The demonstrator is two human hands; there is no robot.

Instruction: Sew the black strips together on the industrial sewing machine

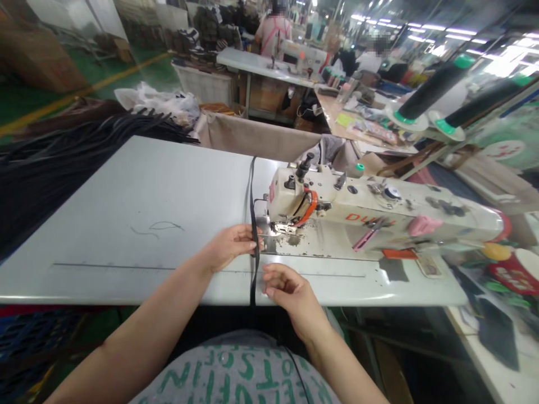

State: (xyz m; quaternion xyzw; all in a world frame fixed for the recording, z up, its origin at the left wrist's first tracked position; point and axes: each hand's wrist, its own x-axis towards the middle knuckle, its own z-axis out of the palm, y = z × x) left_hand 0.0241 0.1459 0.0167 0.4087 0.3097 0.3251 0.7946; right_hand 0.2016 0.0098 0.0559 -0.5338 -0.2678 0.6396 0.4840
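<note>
1. The left hand [229,247] pinches the black strap [253,213], which lies on the table [138,224] just left of the sewing machine [337,213].
2. The right hand [286,292] hovers half-curled beside the strap's lower run, seemingly holding nothing.
3. The step looks like lining the strap up at the presser foot [283,228]; feeding it calls for keeping it straight.

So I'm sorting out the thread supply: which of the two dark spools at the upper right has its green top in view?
The upper spool; the lower spool runs out of frame.
</note>
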